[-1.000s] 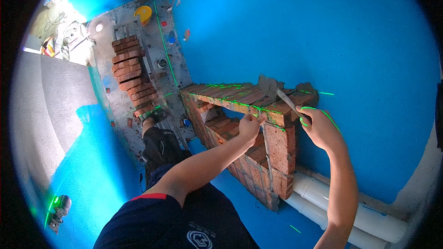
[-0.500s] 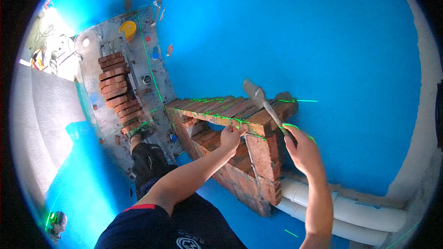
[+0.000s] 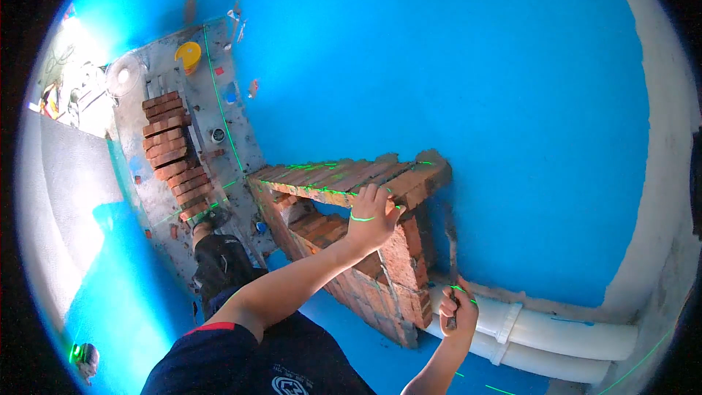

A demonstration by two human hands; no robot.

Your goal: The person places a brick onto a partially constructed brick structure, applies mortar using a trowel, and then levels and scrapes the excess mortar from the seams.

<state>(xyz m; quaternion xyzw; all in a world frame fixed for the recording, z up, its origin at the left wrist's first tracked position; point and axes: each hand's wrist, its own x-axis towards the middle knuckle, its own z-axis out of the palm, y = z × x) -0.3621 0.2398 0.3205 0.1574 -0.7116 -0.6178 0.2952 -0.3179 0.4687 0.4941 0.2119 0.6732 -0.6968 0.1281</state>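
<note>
My right hand [image 3: 459, 310] is closed round the handle of a trowel [image 3: 452, 249], held upright beside the right end of a brick structure [image 3: 411, 256]. The trowel's blade shows edge-on, close to the end bricks. My left hand [image 3: 371, 221] lies against the front edge of the structure's top course, fingers on the bricks and thumb apart, with nothing held in it. Along the top, a row of bricks [image 3: 329, 174] runs against the blue wall, with grey mortar [image 3: 433, 156] heaped at the back right. Below that row is an opening with more bricks inside.
Stacked loose bricks [image 3: 167, 148] lie on the floor at the left, near a yellow bucket [image 3: 189, 55] and a fan [image 3: 126, 76]. White pipes [image 3: 563, 333] run along the wall base at the right. A laser level [image 3: 85, 360] stands at lower left; green lines cross the scene.
The trowel has gone from above the top bricks down past the structure's right end, with my right hand lower. My left hand's fingers have spread onto the top edge.
</note>
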